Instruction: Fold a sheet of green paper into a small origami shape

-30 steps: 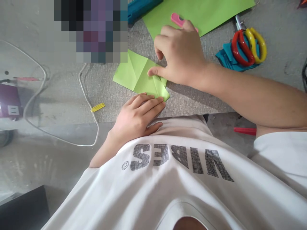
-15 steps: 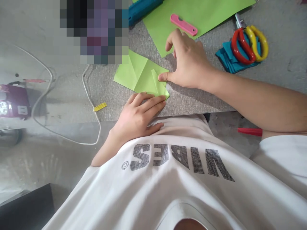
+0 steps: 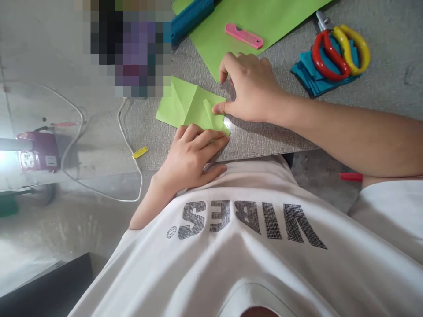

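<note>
A light green sheet of paper [image 3: 178,103] with several crossing creases lies on the table, a narrow flap folded over at its right end. My left hand [image 3: 194,152] rests flat across the paper's near edge, fingers stretched and pressing on its near right corner. At the right end, the thumb of my right hand [image 3: 249,90] touches the folded flap. Its other fingers are bent and raised, apart from the thumb, with nothing visible between them. Both hands cover parts of the paper's edges.
Beyond my right hand, a pink folding cutter [image 3: 243,36] lies on a larger green sheet [image 3: 205,48]. Red-and-yellow-handled scissors [image 3: 330,57] rest on stacked blue paper pieces [image 3: 302,75]. A blue long object [image 3: 191,22] is at the top. A white cable [image 3: 120,119] crosses the left side.
The whole view has shifted slightly. The thumb of my right hand stays at the flap, and my left hand keeps pressing the near edge. The paper's folds look the same.
</note>
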Available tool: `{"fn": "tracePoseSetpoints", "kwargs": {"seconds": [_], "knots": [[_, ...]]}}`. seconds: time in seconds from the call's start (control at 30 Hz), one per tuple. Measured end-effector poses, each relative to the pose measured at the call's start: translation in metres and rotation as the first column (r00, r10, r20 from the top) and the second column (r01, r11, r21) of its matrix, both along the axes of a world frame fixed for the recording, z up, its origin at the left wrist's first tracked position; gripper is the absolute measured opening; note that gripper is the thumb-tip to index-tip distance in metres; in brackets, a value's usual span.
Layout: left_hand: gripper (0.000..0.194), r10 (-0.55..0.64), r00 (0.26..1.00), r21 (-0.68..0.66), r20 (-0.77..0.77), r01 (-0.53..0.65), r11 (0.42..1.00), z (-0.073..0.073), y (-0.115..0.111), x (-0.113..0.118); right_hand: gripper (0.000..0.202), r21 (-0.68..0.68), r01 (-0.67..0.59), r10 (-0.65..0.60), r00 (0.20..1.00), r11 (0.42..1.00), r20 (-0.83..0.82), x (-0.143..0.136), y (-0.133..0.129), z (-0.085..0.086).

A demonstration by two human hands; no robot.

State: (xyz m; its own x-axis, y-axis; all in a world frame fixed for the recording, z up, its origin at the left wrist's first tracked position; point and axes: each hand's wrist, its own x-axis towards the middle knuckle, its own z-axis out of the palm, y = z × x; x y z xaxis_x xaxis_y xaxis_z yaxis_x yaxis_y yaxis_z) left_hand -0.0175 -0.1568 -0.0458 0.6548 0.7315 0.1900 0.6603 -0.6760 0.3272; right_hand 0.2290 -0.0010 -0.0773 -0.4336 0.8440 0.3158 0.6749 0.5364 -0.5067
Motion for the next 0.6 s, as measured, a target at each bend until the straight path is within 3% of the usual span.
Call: {"fn": "tracePoseSetpoints", "kwargs": {"seconds": [0.23, 0.4, 0.5, 0.6], "knots": [[0.069, 0.023, 0.998, 0.041, -0.059, -0.02, 0.999, -0.003, 0.0, 0.013, 0.063, 0.002, -0.015, 0.015, 1.0, 1.0, 0.011, 0.0, 0.004, -0.008], [0.069, 0.14, 0.988, 0.278, -0.072, -0.115, 0.954, -0.018, -0.011, 0.025, 0.059, 0.002, -0.059, 0.059, 0.998, 0.998, -0.027, -0.001, 0.002, -0.003], [0.042, 0.116, 0.993, 0.45, 0.018, -0.112, 0.886, -0.023, -0.019, 0.019, 0.063, -0.168, -0.05, 0.034, 0.995, 0.985, -0.099, 0.0, 0.001, 0.018], [0.004, -0.053, 0.993, 0.536, 0.102, -0.01, 0.844, -0.022, -0.025, 0.005, 0.067, -0.349, -0.125, 0.002, 0.943, 0.929, -0.333, 0.006, 0.006, 0.04]]}}
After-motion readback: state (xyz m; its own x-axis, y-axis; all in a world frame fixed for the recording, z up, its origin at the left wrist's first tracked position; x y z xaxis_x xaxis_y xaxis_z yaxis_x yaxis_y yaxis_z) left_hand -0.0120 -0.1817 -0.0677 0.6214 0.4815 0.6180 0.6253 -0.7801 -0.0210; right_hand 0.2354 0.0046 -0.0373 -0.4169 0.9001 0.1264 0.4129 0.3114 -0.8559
